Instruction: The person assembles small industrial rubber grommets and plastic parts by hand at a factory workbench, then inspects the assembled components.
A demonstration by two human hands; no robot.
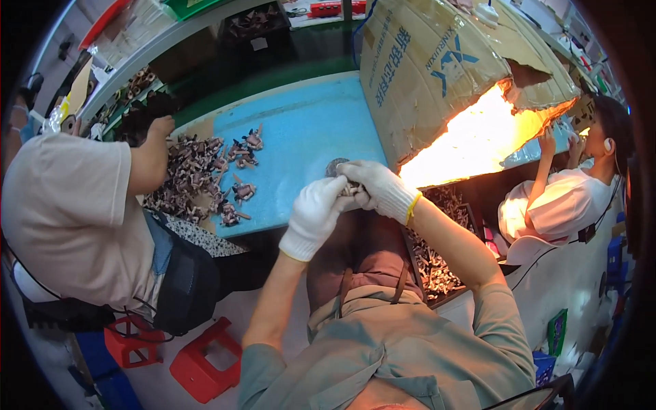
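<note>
Nearest the camera, the person's own grey-green shirt (403,348) fills the lower middle, and both bare forearms rise from it toward the near edge of the blue work mat (307,130). Both hands wear white knit gloves. Left hand (316,208) is curled with its fingers closed around the near end of a small brown metal part (348,189), and right hand (379,188) (its cuff edged in yellow) wraps over the same part from the far right, fingers bent down onto it. So the part sits pinched between the two gloves, just above the near edge of the mat, mostly covered; its exact shape cannot be told. Touching the gloves on the far side lies a small round grey object (335,166) on the mat.

Farther left on the mat, a heap of similar brown parts (188,178) spreads out, with a few loose ones (242,191) scattered between the heap and the gloved hands. A co-worker in a beige shirt (68,212) sits at the left, one bare hand (160,126) resting at the far edge of that heap. A torn cardboard box (437,68) leans over the far right of the mat, bright light glowing beneath it. Below it, to the right of the right forearm, a dark tray of parts (437,260) stands. Another person in white (560,205) sits at the far right. Red stools (205,365) stand on the floor at lower left.
</note>
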